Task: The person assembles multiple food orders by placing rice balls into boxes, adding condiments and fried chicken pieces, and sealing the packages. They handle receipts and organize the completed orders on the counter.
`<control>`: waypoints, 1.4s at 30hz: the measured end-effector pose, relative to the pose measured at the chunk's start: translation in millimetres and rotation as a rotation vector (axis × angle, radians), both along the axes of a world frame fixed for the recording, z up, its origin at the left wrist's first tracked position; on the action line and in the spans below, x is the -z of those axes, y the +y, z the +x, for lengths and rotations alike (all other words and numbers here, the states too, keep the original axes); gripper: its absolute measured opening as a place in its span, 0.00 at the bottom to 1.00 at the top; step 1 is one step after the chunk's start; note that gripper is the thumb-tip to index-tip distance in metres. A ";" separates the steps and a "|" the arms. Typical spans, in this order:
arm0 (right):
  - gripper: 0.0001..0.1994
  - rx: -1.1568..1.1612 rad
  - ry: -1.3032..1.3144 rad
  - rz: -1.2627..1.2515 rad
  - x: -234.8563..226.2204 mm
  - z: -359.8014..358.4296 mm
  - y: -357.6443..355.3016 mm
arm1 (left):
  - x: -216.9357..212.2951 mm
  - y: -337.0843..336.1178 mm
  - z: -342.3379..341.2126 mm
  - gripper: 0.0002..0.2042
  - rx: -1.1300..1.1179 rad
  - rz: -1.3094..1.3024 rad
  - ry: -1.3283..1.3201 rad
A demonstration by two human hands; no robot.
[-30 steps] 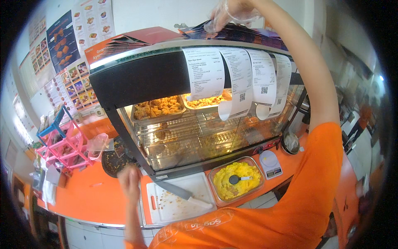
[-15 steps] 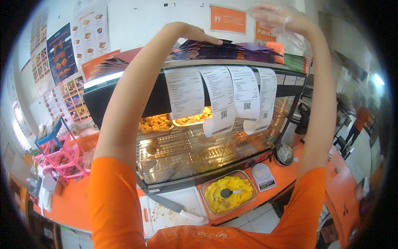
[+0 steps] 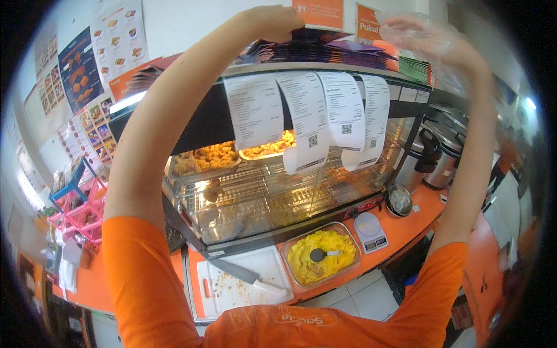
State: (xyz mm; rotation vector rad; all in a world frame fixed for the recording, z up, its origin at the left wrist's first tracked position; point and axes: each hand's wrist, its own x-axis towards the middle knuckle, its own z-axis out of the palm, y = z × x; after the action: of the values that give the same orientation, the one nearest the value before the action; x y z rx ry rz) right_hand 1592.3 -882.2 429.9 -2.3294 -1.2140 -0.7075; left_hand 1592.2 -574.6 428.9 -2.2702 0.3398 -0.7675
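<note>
apparently the left hand (image 3: 281, 23) is touching the top of the dark stack of folded card (image 3: 333, 54), which is lying along the top of the warming cabinet (image 3: 201, 129); its fingertips are not showing, so i cannot tell whether they are gripping. farther right, the right hand (image 3: 432, 43), in a clear plastic glove (image 3: 456, 61), is hanging open and seemingly empty near the green-edged stack (image 3: 415, 71). the card is looking light, thin, stiffish, probably slippery between layers; its near edge is offering the best pinch.

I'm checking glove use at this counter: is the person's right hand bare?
No, a loose, clear plastic glove covers the right hand, which is raised near the upper edge of the picture.
</note>
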 end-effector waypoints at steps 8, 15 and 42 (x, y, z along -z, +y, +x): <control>0.21 -0.642 -0.154 0.630 110.7 -68.3 40.0 | 31.6 52.8 -184.1 0.12 0.167 -0.584 -0.605; 0.43 -1.218 0.788 0.539 350.0 -172.0 191.8 | 342.1 79.7 -421.5 0.16 0.126 -1.693 -1.332; 0.24 -0.933 0.937 -0.097 467.1 -233.1 213.7 | 521.4 -31.1 -381.4 0.35 -0.487 -1.507 -0.549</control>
State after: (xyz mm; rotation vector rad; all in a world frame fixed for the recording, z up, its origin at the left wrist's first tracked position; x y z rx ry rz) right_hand 1359.2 -668.6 -37.2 -1.4765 -1.5674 0.6842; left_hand 1210.8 -605.7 -92.5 -2.9451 -1.4586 -1.6023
